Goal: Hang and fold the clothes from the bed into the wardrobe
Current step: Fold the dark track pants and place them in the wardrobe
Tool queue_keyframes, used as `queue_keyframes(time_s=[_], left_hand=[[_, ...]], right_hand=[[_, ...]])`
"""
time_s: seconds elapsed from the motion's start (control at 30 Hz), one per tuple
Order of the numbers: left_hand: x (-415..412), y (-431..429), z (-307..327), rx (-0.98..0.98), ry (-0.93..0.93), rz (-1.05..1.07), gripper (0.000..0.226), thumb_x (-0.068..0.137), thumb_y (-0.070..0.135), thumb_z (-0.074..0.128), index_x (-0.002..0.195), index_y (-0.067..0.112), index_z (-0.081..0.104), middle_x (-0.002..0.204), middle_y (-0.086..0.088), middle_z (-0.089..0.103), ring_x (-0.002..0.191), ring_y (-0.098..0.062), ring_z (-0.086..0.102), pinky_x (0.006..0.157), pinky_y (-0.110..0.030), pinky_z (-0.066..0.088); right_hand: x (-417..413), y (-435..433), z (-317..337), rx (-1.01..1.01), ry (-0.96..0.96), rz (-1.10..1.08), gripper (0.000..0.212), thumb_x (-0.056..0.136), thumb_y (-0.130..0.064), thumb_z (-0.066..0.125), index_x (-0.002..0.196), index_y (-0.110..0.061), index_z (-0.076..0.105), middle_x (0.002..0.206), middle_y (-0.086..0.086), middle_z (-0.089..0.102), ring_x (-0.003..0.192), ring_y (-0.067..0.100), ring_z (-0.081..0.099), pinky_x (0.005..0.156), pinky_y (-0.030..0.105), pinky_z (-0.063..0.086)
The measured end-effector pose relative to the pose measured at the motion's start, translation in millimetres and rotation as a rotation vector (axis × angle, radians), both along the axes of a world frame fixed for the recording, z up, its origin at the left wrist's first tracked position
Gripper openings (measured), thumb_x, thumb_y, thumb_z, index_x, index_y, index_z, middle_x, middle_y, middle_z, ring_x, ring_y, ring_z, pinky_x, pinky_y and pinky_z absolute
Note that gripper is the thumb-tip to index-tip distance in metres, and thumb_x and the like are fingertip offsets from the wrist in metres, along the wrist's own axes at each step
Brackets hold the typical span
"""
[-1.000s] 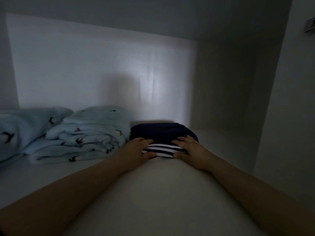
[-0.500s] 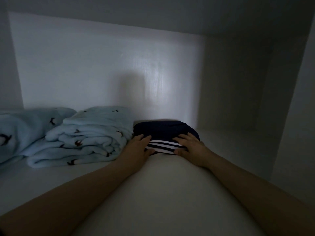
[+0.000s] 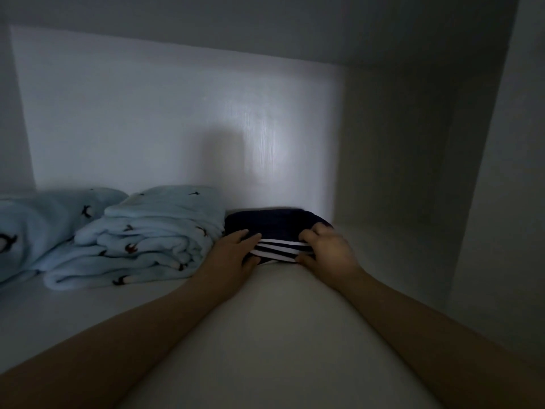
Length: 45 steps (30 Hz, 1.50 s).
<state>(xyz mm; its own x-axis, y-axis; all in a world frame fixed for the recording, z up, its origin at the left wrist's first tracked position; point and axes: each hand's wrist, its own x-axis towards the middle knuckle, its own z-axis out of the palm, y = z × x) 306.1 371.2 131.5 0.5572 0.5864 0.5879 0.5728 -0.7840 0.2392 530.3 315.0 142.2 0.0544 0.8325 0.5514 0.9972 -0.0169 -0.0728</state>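
A folded dark navy garment [image 3: 274,224] with white stripes along its front edge lies on the white wardrobe shelf [image 3: 265,335], near the back wall. My left hand [image 3: 233,250] grips its left front corner, fingers on top and thumb under the striped edge. My right hand [image 3: 326,249] grips the right front corner the same way, its fingers curled over the cloth. Both forearms reach in from the bottom of the head view. The light is dim.
Directly left of the navy garment sits a folded pale blue fleece stack [image 3: 147,237] with small penguin prints, touching it. Another pale blue fleece piece [image 3: 38,225] lies at the far left. The wardrobe side wall [image 3: 398,172] stands to the right.
Both hands have slid the navy garment slightly deeper onto the shelf, toward the back wall. My right hand's fingers have curled more over it.
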Motion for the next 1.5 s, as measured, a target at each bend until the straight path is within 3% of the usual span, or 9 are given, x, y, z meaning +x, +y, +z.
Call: queue_keyframes(time_s=[0.13, 0.27, 0.43, 0.6, 0.77, 0.97, 1.13, 1.3, 1.5], left_hand=[[0.1, 4.4, -0.6, 0.052, 0.062, -0.013, 0.042, 0.099, 0.024, 0.048, 0.140, 0.015, 0.046, 0.151, -0.009, 0.036, 0.139, -0.020, 0.033, 0.116, -0.022, 0.013], [5.8, 13.9, -5.2, 0.018, 0.179, 0.112, 0.048, 0.103, 0.032, 0.033, 0.149, 0.018, 0.029, 0.159, -0.011, 0.014, 0.146, -0.027, 0.013, 0.118, -0.029, 0.003], [4.1, 16.2, -4.8, -0.036, 0.221, 0.182, 0.055, 0.102, 0.039, 0.031, 0.152, 0.024, 0.015, 0.160, -0.011, -0.004, 0.147, -0.030, 0.000, 0.119, -0.033, 0.005], [-7.5, -7.3, -1.8, -0.012, 0.124, 0.086, 0.056, 0.100, 0.033, 0.042, 0.150, 0.014, 0.023, 0.159, -0.014, 0.008, 0.147, -0.029, 0.009, 0.118, -0.031, 0.004], [-20.7, -51.0, 14.1, 0.004, 0.048, -0.102, 0.043, 0.097, 0.027, 0.050, 0.134, 0.004, 0.048, 0.130, -0.011, 0.053, 0.119, -0.025, 0.050, 0.104, -0.032, 0.037], [-55.2, -97.4, 30.8, -0.099, -0.132, -0.196, 0.044, 0.093, 0.025, 0.057, 0.134, 0.012, 0.050, 0.130, -0.001, 0.053, 0.115, -0.018, 0.051, 0.099, -0.027, 0.039], [-86.9, -136.1, 35.6, -0.155, -0.256, -0.304, 0.046, 0.091, 0.029, 0.059, 0.135, 0.021, 0.049, 0.133, 0.006, 0.050, 0.118, -0.009, 0.048, 0.099, -0.023, 0.038], [-114.8, -168.5, 31.9, -0.206, -0.326, -0.458, 0.040, 0.086, 0.030, 0.063, 0.125, 0.025, 0.056, 0.126, 0.011, 0.055, 0.116, -0.003, 0.049, 0.100, -0.023, 0.039], [-109.3, -226.8, 27.9, -0.295, -0.343, -0.653, 0.035, 0.087, 0.026, 0.065, 0.122, 0.023, 0.058, 0.124, 0.010, 0.058, 0.117, -0.004, 0.051, 0.101, -0.031, 0.044]], right_hand=[[0.6, -1.4, -0.3, -0.094, 0.123, 0.083, 0.045, 0.093, -0.031, 0.060, 0.136, -0.017, 0.053, 0.128, 0.003, 0.053, 0.115, 0.019, 0.053, 0.090, 0.022, 0.038], [0.0, 2.0, -0.5, -0.151, 0.134, 0.120, 0.049, 0.097, -0.029, 0.055, 0.143, -0.016, 0.045, 0.140, 0.004, 0.049, 0.126, 0.018, 0.048, 0.102, 0.019, 0.031], [-1.3, -2.9, 2.1, -0.154, 0.132, 0.146, 0.050, 0.098, -0.026, 0.053, 0.145, -0.016, 0.042, 0.149, 0.003, 0.044, 0.135, 0.017, 0.041, 0.108, 0.018, 0.026], [-9.0, -24.9, 10.7, -0.046, 0.141, 0.180, 0.042, 0.094, -0.021, 0.059, 0.135, -0.014, 0.055, 0.136, 0.001, 0.054, 0.123, 0.017, 0.052, 0.103, 0.019, 0.036], [-30.9, -65.1, 18.8, 0.020, 0.200, 0.162, 0.039, 0.094, -0.023, 0.060, 0.131, -0.012, 0.058, 0.132, 0.002, 0.058, 0.118, 0.016, 0.055, 0.096, 0.014, 0.037], [-85.5, -136.4, 27.5, 0.100, 0.328, 0.121, 0.035, 0.092, -0.026, 0.064, 0.125, -0.017, 0.060, 0.112, -0.002, 0.064, 0.098, 0.011, 0.063, 0.088, 0.028, 0.051], [-130.2, -200.3, 36.9, 0.218, 0.404, 0.053, 0.028, 0.090, -0.025, 0.066, 0.117, -0.022, 0.063, 0.101, -0.010, 0.066, 0.092, 0.002, 0.064, 0.078, 0.010, 0.049], [-174.9, -263.5, 37.0, 0.288, 0.456, -0.030, 0.023, 0.090, -0.025, 0.066, 0.111, -0.033, 0.059, 0.101, -0.013, 0.067, 0.093, -0.005, 0.062, 0.073, 0.008, 0.048], [-198.1, -351.9, 31.7, 0.332, 0.459, -0.195, 0.026, 0.090, -0.023, 0.065, 0.115, -0.028, 0.062, 0.102, -0.013, 0.067, 0.092, -0.008, 0.063, 0.074, 0.007, 0.048]])
